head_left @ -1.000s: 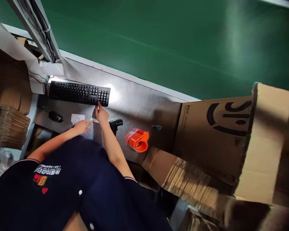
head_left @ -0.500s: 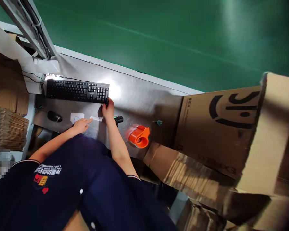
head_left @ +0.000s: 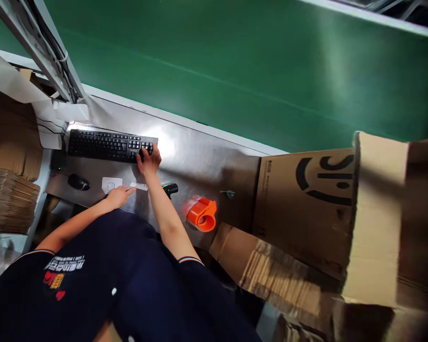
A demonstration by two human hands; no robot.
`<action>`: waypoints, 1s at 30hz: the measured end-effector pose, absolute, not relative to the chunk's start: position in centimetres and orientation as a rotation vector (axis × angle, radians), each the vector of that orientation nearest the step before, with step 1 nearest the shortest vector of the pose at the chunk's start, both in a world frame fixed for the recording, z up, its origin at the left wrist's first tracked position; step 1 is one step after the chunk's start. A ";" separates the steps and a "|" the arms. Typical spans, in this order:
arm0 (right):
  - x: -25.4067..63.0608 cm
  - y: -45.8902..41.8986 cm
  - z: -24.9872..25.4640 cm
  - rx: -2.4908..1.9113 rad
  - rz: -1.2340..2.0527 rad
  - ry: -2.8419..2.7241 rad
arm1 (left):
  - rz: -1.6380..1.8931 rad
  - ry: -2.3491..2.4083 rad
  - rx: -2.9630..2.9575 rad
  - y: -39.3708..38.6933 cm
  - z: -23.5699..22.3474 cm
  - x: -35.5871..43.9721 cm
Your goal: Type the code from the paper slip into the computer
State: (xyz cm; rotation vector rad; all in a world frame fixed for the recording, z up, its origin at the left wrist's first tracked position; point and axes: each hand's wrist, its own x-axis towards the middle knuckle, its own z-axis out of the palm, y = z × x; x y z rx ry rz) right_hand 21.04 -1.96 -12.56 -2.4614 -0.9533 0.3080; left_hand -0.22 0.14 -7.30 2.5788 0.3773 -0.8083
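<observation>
My right hand (head_left: 149,160) rests over the number pad at the right end of a black keyboard (head_left: 100,145), its fingers apart on the keys. Below it, my left hand (head_left: 118,196) points with its index finger at a small white barcode label (head_left: 140,185) on the metal bench. A second white slip with a round mark (head_left: 110,184) lies just above the left hand. Partly behind my right forearm is a black handheld barcode scanner (head_left: 170,189). An orange tape dispenser (head_left: 201,214) sits farther right.
A black mouse (head_left: 79,182) lies left of the slips on the metal bench (head_left: 199,161). To the right stand a large cardboard box (head_left: 299,213) and a row of folded cartons (head_left: 278,273). A green conveyor belt (head_left: 214,61) runs behind, and stacked cardboard (head_left: 10,202) is at left.
My right hand has moved from the keyboard's lower right corner onto the number pad. The left hand keeps its place by the label. The whole view has shifted slightly.
</observation>
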 end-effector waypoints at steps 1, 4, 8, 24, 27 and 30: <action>21.0 -1.9 -12.8 -2.455 0.304 -0.944 | -0.813 0.376 2.579 0.1 -7.3 -0.2; 20.8 -2.0 -13.5 -2.423 0.305 -0.911 | -0.819 0.366 2.577 0.2 -7.1 -0.3; 20.9 -2.1 -14.0 -2.374 0.318 -0.840 | -0.831 0.343 2.573 0.2 -7.0 -0.2; 21.7 -6.5 -15.2 -2.275 0.326 -0.778 | -0.846 0.313 2.607 0.0 -6.8 0.1; 21.8 -5.1 -14.4 -2.336 0.293 -0.850 | -0.843 0.302 2.614 0.1 -6.9 0.2; 22.4 -3.4 -13.9 -2.402 0.265 -0.887 | -0.847 0.297 2.612 0.1 -7.0 0.1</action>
